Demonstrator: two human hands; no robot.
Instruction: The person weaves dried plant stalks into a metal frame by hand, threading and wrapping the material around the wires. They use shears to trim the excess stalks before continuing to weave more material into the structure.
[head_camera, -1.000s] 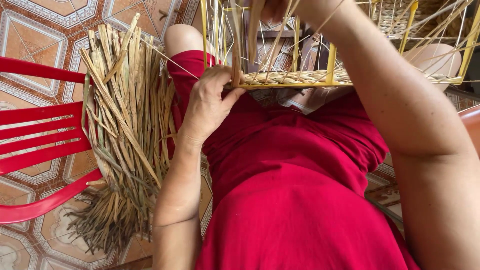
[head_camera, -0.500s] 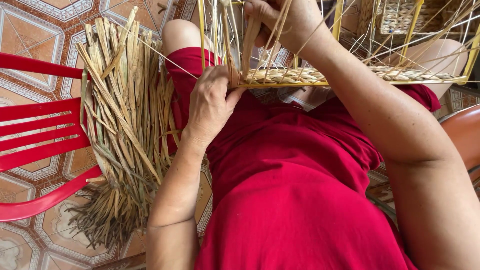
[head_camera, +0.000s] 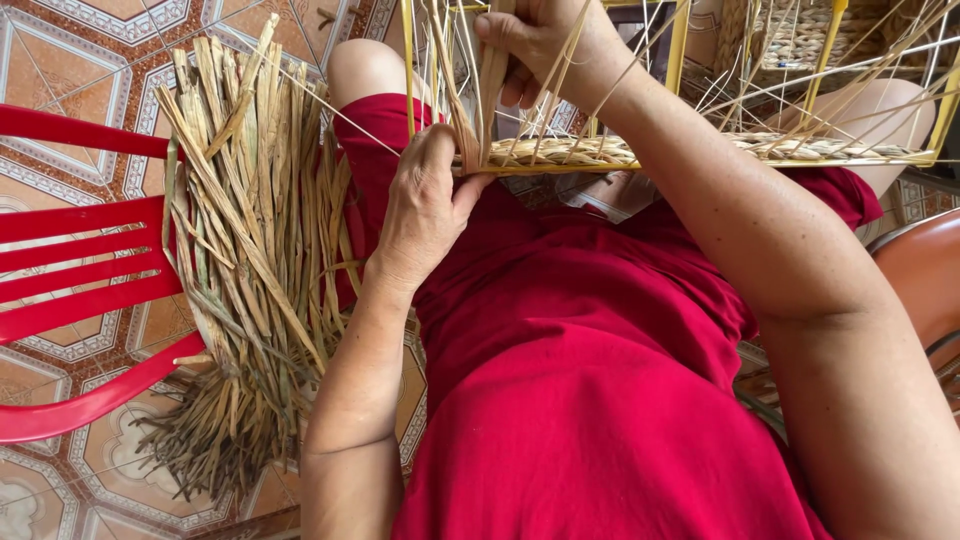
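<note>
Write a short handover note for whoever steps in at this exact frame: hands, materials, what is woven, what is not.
Left hand pinches the woven row at the yellow frame's near edge.
Right hand grips a flat straw strand, held upright above that row.
Frame rests on the lap; loose straw bundle lies on the red chair at left.
Done: a low woven band along the frame's base.
Left: the uprights above it are bare.

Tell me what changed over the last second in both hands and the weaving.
The right hand came down into view from the top edge and now pinches a flat straw strip, pulling it upright above the woven edge. The left hand stayed pressed against the yellow frame, thumb at the strip's base. The straw bundle and the red chair did not move.
</note>
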